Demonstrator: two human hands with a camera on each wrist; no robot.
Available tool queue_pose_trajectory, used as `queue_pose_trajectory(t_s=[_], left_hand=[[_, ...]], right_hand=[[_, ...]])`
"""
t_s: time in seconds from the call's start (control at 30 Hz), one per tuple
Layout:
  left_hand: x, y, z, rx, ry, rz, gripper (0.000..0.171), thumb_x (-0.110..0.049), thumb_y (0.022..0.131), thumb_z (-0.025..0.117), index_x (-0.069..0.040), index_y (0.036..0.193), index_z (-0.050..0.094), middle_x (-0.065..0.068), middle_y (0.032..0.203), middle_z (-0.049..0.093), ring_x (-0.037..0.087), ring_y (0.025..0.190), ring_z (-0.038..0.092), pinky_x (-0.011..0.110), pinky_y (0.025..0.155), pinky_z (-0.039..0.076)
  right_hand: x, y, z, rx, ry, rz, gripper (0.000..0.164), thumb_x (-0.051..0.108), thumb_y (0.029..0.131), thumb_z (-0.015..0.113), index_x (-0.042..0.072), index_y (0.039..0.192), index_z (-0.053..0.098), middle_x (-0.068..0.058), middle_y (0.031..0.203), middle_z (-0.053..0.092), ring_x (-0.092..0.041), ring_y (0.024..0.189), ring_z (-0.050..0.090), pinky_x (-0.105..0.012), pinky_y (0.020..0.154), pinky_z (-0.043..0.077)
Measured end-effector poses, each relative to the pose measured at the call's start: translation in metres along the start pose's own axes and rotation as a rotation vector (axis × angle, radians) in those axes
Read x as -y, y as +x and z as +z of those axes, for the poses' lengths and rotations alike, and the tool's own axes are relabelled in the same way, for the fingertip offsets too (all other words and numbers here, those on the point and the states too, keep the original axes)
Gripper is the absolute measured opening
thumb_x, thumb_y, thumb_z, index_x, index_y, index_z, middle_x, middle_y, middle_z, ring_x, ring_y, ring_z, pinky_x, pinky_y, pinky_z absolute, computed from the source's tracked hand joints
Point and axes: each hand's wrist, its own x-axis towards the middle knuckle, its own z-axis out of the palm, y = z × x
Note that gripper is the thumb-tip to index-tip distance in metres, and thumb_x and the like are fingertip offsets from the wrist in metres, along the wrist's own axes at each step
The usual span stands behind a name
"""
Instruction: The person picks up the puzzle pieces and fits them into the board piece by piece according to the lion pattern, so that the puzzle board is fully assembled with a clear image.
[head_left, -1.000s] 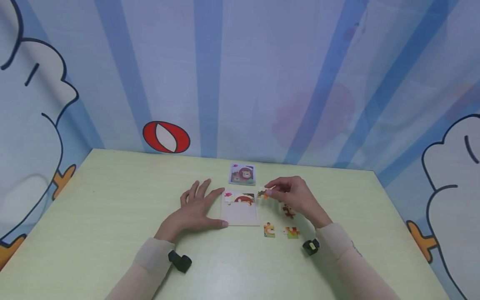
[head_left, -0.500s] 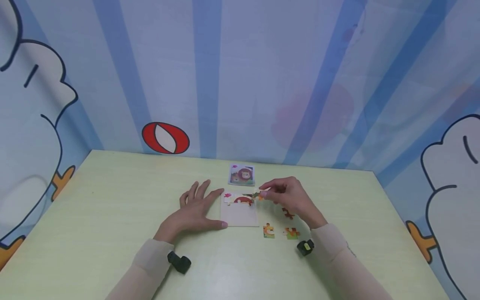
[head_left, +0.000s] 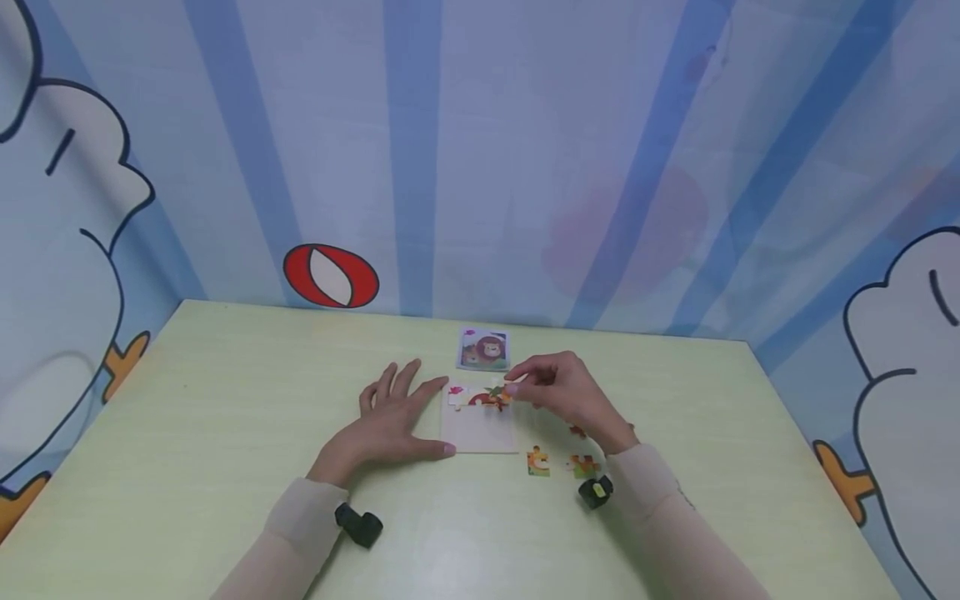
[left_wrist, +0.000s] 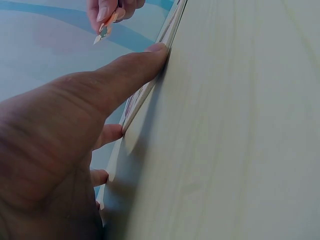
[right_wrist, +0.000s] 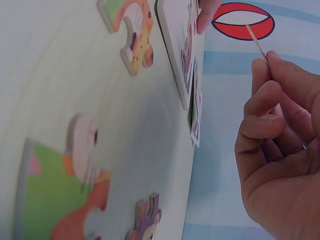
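A: Head view?
B: Right hand (head_left: 558,387) pinches a jigsaw piece (head_left: 498,394) over the puzzle tray (head_left: 478,433), upper right; left hand (head_left: 390,425), fingers spread, touches its left edge. Top strip partly laid, lower area bare.
A: Left wrist?
B: Held piece clear of tray.
A: Right wrist?
B: Three loose pieces (right_wrist: 143,36), unplaced, on the table (right_wrist: 135,110).

No text, label, brand or number can be read in these views. At the lower right of the head view, the right sleeve (head_left: 678,529) carries a dark mark (head_left: 686,497) — too small to tell whether it is lettering — and nothing legible shows on the puzzle board (head_left: 480,433) near the centre.
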Motion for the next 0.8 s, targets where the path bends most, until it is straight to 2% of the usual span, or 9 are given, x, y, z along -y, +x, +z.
queue_pose_trajectory(t_s=[0.2,0.5,0.8], left_hand=[[-0.001,-0.001,0.0,0.001,-0.019,0.008,0.1,-0.059,0.085,0.081,-0.026,0.168,0.036,0.018,0.182,0.006,0.051,0.167,-0.005,0.077,0.126,0.005],[0.002,0.0,0.001,-0.006,-0.022,0.013,0.101,-0.06,0.085,0.082,-0.026,0.168,0.036,0.019,0.182,0.007,0.051,0.167,-0.005,0.077,0.126,0.005],[0.0,0.0,0.0,-0.004,-0.006,0.012,0.1,-0.062,0.085,0.081,-0.027,0.168,0.037,0.018,0.182,0.007,0.051,0.167,-0.004,0.077,0.126,0.007]], right_hand=[[0.002,0.002,0.005,0.016,0.009,0.014,0.012,0.026,0.095,0.082,0.019,0.106,0.082,-0.017,0.094,0.08,-0.031,0.078,0.067,-0.04,0.07,0.058],[0.007,0.006,0.011,0.069,0.081,0.012,0.012,0.025,0.095,0.083,0.016,0.103,0.08,-0.022,0.095,0.08,-0.043,0.082,0.067,-0.039,0.072,0.057],[0.012,0.013,0.019,0.11,0.091,0.03,0.014,0.025,0.094,0.085,0.014,0.101,0.081,-0.019,0.091,0.081,-0.024,0.073,0.064,-0.036,0.068,0.053]])
